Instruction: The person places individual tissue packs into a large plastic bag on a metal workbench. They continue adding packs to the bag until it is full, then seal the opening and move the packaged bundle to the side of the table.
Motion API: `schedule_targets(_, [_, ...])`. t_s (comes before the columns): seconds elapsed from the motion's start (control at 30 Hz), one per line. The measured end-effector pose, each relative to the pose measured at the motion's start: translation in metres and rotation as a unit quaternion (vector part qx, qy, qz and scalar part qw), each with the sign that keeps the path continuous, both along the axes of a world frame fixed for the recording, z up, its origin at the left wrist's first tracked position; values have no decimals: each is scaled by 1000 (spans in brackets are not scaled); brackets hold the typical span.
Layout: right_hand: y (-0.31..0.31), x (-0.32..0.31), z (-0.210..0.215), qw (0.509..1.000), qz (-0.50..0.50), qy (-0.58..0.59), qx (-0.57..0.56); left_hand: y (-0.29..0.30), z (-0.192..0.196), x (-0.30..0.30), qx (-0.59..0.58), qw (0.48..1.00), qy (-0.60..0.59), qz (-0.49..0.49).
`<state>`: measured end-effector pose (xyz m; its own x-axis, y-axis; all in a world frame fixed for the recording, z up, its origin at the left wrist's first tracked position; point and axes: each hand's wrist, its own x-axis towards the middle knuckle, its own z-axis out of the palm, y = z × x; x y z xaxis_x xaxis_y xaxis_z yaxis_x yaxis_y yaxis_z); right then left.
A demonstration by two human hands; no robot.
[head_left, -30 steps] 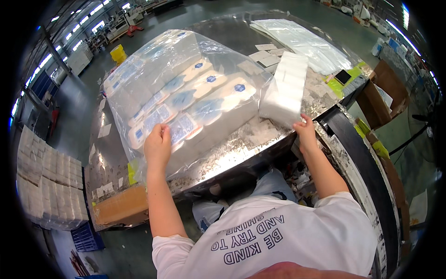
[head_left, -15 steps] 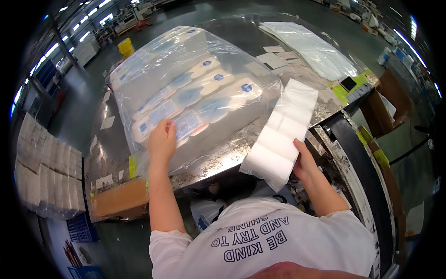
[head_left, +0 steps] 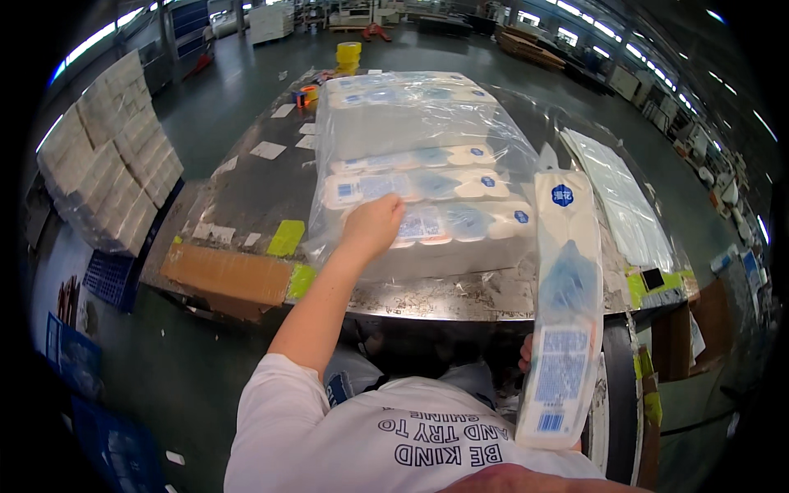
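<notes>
The right hand (head_left: 526,355) is mostly hidden behind the long white-and-blue wrapped pack (head_left: 564,304) gripped upright at its lower part; only fingertips show. The left hand (head_left: 374,226), arm extended, is pressed with curled fingers on the clear bag of packs (head_left: 419,177), which lies on the metal table (head_left: 246,193) beyond.

A large hall with a dark green floor (head_left: 238,90) and ceiling strip lights (head_left: 575,10). A worn metal surface (head_left: 263,189) stands in the middle, a cardboard box (head_left: 226,275) at its left corner. White stacked packs (head_left: 107,156) stand left, above blue crates (head_left: 107,279). Yellow tape rolls (head_left: 348,54) sit far back.
</notes>
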<state>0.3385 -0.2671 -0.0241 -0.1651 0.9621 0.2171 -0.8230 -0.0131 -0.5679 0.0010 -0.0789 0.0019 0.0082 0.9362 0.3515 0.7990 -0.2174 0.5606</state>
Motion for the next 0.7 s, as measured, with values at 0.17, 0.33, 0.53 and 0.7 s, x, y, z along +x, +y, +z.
schedule_targets(0.17, [10, -37, 11, 997, 74, 12, -1, 24, 35, -15, -140, 856, -478, -137])
schedule_targets(0.33, [33, -89, 20, 991, 130, 31, -17, -33, 144, -23, -4, 856, -452, -253])
schedule_targets(0.53, [113, -141, 51, 988, 142, 62, -25, -93, 150, 6, 141, 928, -250, -239])
schedule_targets(0.7, [174, -156, 39, 933, 94, -347, 2, -93, 135, 22, 173, 928, -258, -204])
